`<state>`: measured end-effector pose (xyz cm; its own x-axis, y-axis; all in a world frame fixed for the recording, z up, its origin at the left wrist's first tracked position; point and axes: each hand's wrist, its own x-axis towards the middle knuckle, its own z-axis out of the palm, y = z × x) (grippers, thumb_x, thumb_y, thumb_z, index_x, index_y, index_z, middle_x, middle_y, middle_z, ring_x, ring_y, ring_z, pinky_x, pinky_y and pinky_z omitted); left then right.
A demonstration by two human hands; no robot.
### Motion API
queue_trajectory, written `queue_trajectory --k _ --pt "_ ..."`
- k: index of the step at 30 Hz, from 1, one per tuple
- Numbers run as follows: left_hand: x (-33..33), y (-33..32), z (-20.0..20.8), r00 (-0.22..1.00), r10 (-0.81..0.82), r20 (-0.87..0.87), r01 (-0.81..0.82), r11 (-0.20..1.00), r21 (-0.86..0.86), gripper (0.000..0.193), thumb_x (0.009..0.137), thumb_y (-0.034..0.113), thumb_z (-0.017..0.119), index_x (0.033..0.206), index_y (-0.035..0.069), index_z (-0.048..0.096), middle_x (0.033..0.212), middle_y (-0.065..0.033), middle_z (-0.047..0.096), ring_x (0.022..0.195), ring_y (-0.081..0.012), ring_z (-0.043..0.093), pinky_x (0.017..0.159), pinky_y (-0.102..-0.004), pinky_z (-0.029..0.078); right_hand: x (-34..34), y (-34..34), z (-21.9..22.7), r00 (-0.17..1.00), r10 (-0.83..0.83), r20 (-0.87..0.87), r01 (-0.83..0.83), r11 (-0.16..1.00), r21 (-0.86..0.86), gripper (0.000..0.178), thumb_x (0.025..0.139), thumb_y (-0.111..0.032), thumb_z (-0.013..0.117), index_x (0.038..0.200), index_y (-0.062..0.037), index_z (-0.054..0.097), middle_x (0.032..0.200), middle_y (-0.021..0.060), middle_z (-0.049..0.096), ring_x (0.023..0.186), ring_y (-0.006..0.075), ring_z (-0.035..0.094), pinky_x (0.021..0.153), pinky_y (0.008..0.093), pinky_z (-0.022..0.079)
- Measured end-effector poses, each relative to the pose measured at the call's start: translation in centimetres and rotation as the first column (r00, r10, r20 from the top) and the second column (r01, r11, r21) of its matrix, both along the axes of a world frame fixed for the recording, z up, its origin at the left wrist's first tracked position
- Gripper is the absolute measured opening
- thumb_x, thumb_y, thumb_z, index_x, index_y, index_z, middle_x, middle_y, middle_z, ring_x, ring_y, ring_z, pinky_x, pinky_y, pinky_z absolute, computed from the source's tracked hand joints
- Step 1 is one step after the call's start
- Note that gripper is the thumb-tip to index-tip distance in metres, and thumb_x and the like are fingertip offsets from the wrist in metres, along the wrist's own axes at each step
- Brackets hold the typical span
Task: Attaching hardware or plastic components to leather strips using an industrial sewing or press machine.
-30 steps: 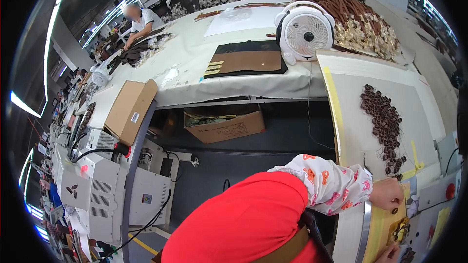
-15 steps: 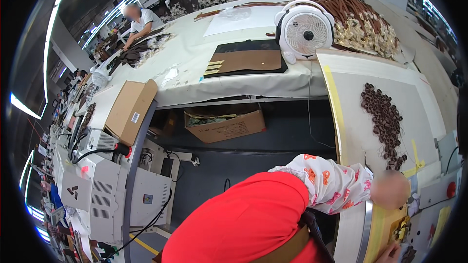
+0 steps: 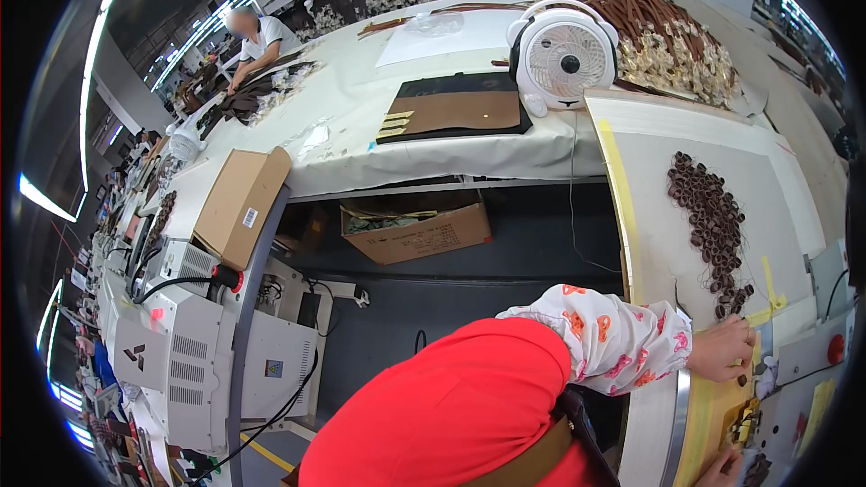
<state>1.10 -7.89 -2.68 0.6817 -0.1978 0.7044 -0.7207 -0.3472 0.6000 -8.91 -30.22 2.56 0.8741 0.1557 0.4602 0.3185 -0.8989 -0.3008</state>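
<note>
My left hand (image 3: 722,348), at the end of a white sleeve with orange and pink prints, is over the yellow-topped strip at the right. Its fingers curl together; what they hold, if anything, is hidden. Just below them shows a small dark brown piece (image 3: 741,380); I cannot tell whether the hand touches it. A brass-coloured metal fixture (image 3: 743,422) lies between my hands. My right hand (image 3: 720,469) shows only in part at the lower edge, close to the fixture, its grip unclear. A pile of small brown leather loops (image 3: 706,221) lies beyond my left hand.
A grey machine housing with a red button (image 3: 835,349) stands right of my hands. A white fan (image 3: 568,59) and brown panels (image 3: 456,113) are on the far table. Brown strips (image 3: 622,13) are heaped behind. An open carton (image 3: 419,230) sits underneath. A person (image 3: 263,41) works far left.
My left hand stays in nearly the same place; its curled fingers and the small brown piece below them now show clearly. My right hand has barely moved.
</note>
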Motion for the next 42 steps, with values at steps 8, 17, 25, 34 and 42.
queue_trajectory --k 8,17,25,34,42 --pt "2.2 2.9 -0.3 0.931 0.356 -0.081 -0.310 0.889 0.338 0.022 0.071 0.019 0.056 0.085 0.003 0.063 0.113 -0.0177 0.046 0.111 -0.0292 0.038 0.099 -0.0515 0.018 -0.7 1.1 1.4 1.000 -0.019 -0.006 0.018 0.997 -0.071 0.024 0.083 -0.024 0.057 0.077 -0.0015 0.063 0.069 0.0098 0.062 0.060 0.0221 0.058 0.056 0.0322 0.048" --pt "4.2 4.8 0.3 0.930 0.342 -0.137 -0.280 0.898 0.340 0.020 0.076 0.012 0.054 0.093 0.005 0.061 0.116 -0.0167 0.045 0.115 -0.0288 0.036 0.098 -0.0539 0.018 1.1 -1.7 -3.0 0.974 -0.068 -0.215 0.120 0.963 0.242 0.020 0.085 -0.010 0.052 0.069 0.0007 0.045 0.059 0.0027 0.043 0.054 0.0111 0.037 0.050 0.0255 0.033" --pt "4.1 5.0 0.5 0.927 0.331 -0.177 -0.268 0.914 0.306 0.017 0.078 0.012 0.053 0.091 0.005 0.061 0.113 -0.0151 0.047 0.113 -0.0275 0.038 0.099 -0.0502 0.020 1.5 -2.7 -3.6 0.987 -0.032 -0.155 0.079 0.948 0.308 0.020 0.083 -0.009 0.053 0.068 0.0005 0.044 0.057 0.0027 0.039 0.052 0.0097 0.035 0.048 0.0242 0.029" --pt "3.5 4.8 0.4 0.934 0.339 -0.112 -0.303 0.919 0.253 0.022 0.079 0.022 0.056 0.092 0.005 0.061 0.112 -0.0165 0.048 0.112 -0.0284 0.040 0.099 -0.0474 0.021 1.3 -3.1 -4.6 0.998 -0.002 -0.064 0.025 0.933 0.358 0.019 0.081 -0.007 0.056 0.066 0.0000 0.045 0.055 0.0020 0.040 0.050 0.0087 0.036 0.047 0.0245 0.031" --pt "2.5 4.6 1.4 0.952 0.288 0.109 -0.307 0.880 0.363 0.043 0.078 0.035 0.056 0.104 0.001 0.055 0.114 -0.0208 0.045 0.112 -0.0327 0.038 0.097 -0.0418 0.025 1.2 -2.7 -4.1 0.999 0.027 0.021 -0.033 0.921 0.388 0.018 0.079 -0.007 0.057 0.066 0.0007 0.047 0.053 0.0060 0.045 0.048 0.0116 0.043 0.047 0.0255 0.035"
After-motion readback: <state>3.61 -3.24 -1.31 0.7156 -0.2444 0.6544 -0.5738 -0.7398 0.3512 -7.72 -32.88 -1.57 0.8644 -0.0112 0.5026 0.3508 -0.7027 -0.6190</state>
